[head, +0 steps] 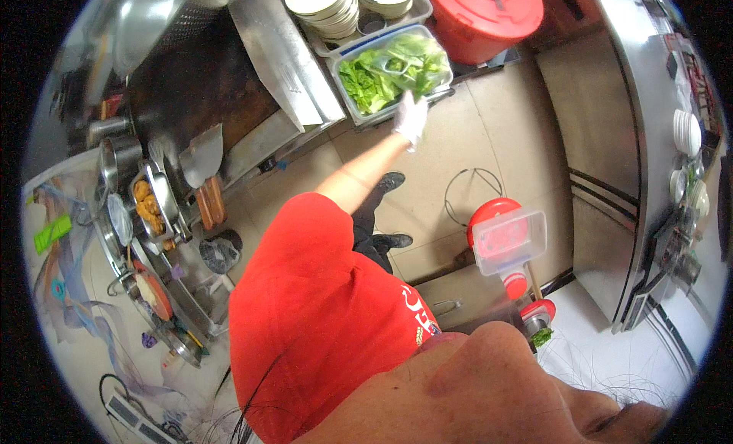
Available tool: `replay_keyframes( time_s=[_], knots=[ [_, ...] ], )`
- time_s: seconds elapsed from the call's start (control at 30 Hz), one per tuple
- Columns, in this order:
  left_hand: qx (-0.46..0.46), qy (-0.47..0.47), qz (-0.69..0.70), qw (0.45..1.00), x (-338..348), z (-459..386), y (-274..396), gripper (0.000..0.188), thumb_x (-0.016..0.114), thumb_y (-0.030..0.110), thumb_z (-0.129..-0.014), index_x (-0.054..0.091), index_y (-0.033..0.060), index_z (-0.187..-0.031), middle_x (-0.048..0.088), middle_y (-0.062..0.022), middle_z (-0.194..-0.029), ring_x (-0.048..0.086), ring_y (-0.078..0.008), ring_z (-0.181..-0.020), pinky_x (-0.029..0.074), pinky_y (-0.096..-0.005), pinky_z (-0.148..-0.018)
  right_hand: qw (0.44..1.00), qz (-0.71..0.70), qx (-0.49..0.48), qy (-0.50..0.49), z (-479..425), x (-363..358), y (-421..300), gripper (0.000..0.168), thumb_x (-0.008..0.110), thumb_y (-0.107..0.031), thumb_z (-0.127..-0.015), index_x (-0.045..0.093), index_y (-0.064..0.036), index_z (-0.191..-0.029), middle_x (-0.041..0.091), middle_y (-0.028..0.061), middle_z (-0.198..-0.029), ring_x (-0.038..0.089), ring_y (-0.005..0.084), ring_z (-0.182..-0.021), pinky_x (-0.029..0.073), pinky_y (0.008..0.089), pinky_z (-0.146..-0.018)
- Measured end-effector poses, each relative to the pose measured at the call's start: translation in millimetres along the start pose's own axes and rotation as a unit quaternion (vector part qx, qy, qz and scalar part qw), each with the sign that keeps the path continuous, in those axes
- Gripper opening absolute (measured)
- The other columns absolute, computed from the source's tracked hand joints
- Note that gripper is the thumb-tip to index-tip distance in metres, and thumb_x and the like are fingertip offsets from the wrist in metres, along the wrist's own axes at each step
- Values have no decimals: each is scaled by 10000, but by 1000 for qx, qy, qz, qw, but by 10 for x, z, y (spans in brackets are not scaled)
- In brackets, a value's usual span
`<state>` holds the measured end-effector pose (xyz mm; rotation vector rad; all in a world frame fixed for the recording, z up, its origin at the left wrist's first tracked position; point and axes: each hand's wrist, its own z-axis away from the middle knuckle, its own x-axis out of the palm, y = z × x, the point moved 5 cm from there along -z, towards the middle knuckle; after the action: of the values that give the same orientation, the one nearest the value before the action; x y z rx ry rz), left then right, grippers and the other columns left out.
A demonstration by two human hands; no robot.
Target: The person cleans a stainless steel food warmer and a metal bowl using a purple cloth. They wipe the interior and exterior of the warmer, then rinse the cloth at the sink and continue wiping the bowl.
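My left hand wears a thin, pale glove and reaches to the near edge of a clear plastic tub. Green leaf lettuce fills this tub. Over its right part lies a clear, bag-like plastic film with leaves beneath or inside it. The fingertips meet the film or leaves there, and whether they grip anything is hidden. My right hand is out of view.
Stacked bowls and a lidded red bucket stand behind the tub. A flat griddle, turners and fried food in a metal tray are at left. A plastic container sits over a red stool.
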<state>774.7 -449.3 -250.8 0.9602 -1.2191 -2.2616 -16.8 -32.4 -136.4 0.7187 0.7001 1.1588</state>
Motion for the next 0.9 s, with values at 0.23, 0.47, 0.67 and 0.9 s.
replay_keyframes(
  time_s=[0.23, 0.47, 0.67, 0.9],
  knots=[
    [-246, 77, -10, 966, -530, -1056, -1153, 350, 444, 249, -783, 555, -24, -973, 580, -245, -1017, 578, -346, -919, 445, -376, -728, 994, 96, -26, 49, 313, -492, 203, 468, 429, -434, -874, 607, -35, -1041, 614, 104, -1078, 601, 256, -963, 477, 364, -774],
    [-198, 94, -206, 954, -573, -1224, -773, 323, 477, 172, -794, 542, 2, -1061, 584, -236, -1063, 575, -343, -1004, 465, -407, -821, 996, -76, 27, 48, 476, -167, 80, 468, 534, -472, -807, 653, -41, -943, 653, 104, -968, 633, 257, -873, 492, 382, -729],
    [-176, 89, -268, 943, -524, -1467, -997, 395, 520, 184, -774, 475, 5, -1123, 528, -226, -1151, 561, -332, -1031, 458, -405, -854, 994, 88, -37, 51, -132, -149, 222, 433, 539, -448, -814, 608, -99, -1061, 626, 65, -1058, 620, 206, -927, 499, 368, -744],
    [-168, 26, -374, 912, -356, -1266, -773, 609, 586, 303, -687, 437, -58, -1155, 520, -216, -1141, 568, -300, -1023, 465, -362, -848, 996, 55, -57, 41, -255, 56, 198, 471, 582, -430, -780, 555, -139, -1149, 602, 28, -1128, 609, 205, -968, 516, 352, -764]
  ],
)
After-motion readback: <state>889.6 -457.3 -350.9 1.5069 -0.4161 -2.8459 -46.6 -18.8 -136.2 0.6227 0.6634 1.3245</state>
